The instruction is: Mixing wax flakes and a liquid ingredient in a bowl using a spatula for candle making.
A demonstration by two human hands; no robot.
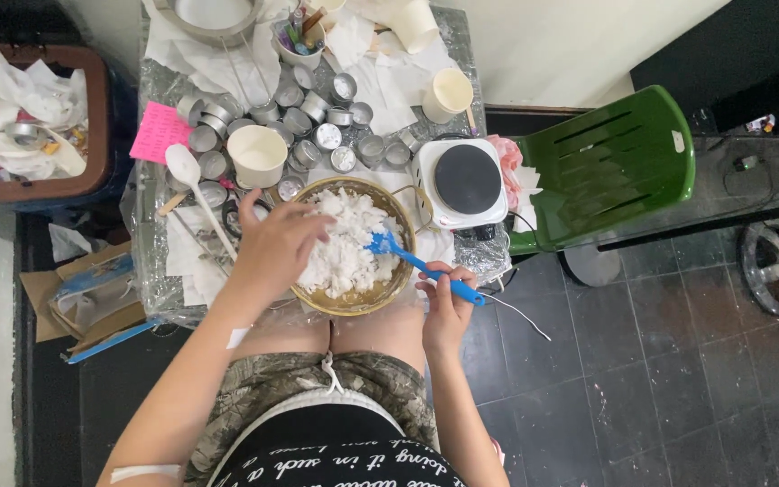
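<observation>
My left hand (pixel 274 242) rests with fingers loosely curled over the near-left rim of the round golden metal bowl (pixel 353 305), steadying it. My right hand (pixel 446 298) is closed around the handle of the blue plastic fork (pixel 421 266); its tines sit in the heap of white flaky wax (pixel 343 242) that fills the bowl (right of centre). The bowl stands at the near edge of the foil-covered table (pixel 157 86), just above my knees. Right of the bowl: a white single-burner electric hotplate with a black round top (pixel 462 183). Behind the bowl: a cluster of small round silver tins (pixel 317 126) and a cream paper cup (pixel 257 155). Left of the bowl: a white plastic spoon (pixel 193 185). A green plastic chair (pixel 610 171) stands beside the table, at right.
</observation>
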